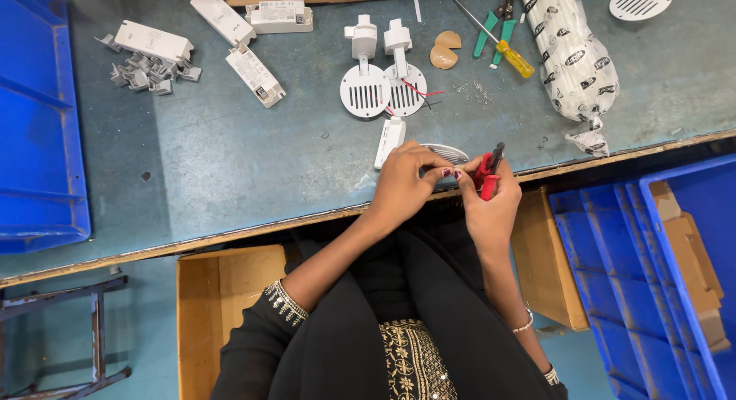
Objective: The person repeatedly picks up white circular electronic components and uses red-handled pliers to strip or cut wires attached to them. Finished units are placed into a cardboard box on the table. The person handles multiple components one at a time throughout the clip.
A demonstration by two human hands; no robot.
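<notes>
My left hand (402, 181) pinches a white round slotted light fitting (446, 152) at the near edge of the grey-blue workbench (230, 162). Its white box-shaped arm (389, 141) sticks out to the left of my fingers. My right hand (491, 208) grips red-handled pliers (487, 174), jaws pointing up beside the fitting. The two hands touch at the fingertips. Two more white slotted fittings (381, 86) lie just beyond, one with red wires.
White driver boxes (255, 74) and small grey clips (149, 70) lie at the far left. A yellow screwdriver (506, 51), green-handled pliers (491, 24) and a wrapped white roll (571, 55) lie at the far right. Blue bins (38, 124) (652, 277) flank the bench; a cardboard box (207, 308) sits below.
</notes>
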